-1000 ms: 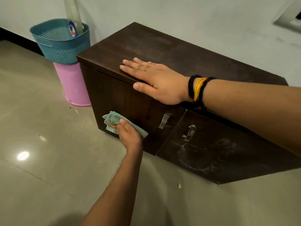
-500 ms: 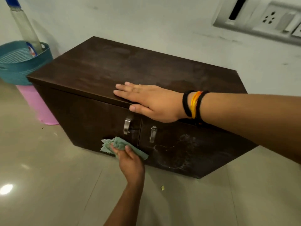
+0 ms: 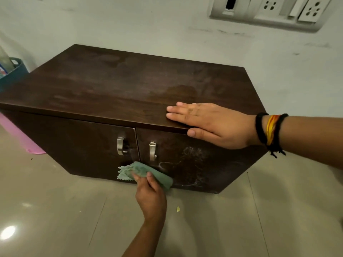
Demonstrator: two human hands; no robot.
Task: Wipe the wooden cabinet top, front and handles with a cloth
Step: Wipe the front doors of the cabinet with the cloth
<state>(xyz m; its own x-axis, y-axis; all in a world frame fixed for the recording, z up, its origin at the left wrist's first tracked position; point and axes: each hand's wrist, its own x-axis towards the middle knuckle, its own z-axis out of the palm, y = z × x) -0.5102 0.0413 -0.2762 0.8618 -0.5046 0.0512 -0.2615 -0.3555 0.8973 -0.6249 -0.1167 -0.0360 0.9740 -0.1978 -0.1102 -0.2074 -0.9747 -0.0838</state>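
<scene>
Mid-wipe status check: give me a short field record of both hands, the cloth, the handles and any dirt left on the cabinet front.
left hand: presses green cloth low on cabinet front, at the door seam
right hand: flat on cabinet top, thumb over front edge
handles: left handle and right handle, both above the cloth
residue: whitish smears on right door
floor: small yellow scrap

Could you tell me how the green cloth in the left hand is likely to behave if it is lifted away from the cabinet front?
The cloth would probably go limp: it is already bunched and folded under the left hand, with its zigzag edge splaying loose. It looks thin, so likely very light. It should not slip easily, since the fingers press into soft fabric.
</scene>
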